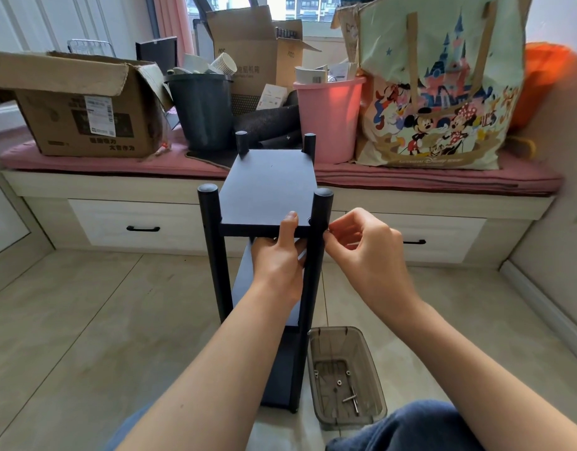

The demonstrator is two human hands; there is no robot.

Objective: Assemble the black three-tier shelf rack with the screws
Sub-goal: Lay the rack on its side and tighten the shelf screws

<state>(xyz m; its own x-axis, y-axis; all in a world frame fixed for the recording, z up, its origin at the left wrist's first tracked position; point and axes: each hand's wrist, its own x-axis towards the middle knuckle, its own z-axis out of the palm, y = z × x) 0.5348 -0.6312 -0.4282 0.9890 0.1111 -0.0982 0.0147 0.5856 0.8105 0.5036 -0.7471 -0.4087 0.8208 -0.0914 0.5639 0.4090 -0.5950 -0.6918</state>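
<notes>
Rack (267, 190) of black boards and round posts stands upright on the tiled floor (85, 320) right in front of me, its top shelf level and two lower tiers showing beneath between the posts. My left hand (279, 255) grips the near edge of the top shelf, thumb lying on the board and fingers curled under it, close to the near right post (318, 242). My right hand (365, 245) is at that same post from the right side, at the height of the top shelf, with thumb and forefinger pinched together against it; whatever sits between the fingertips is too small for me to make out.

Just right of the rack's foot, near my knee, sits a clear plastic bin (345, 379) on the floor, holding a few loose screws (339, 383) and a small metal key (352, 400).

Behind the rack runs a window seat with a pink cushion (443, 182), carrying a cardboard box (82, 105), a dark bucket (202, 109), a pink bucket (329, 118) and a large cartoon tote bag (440, 92).
</notes>
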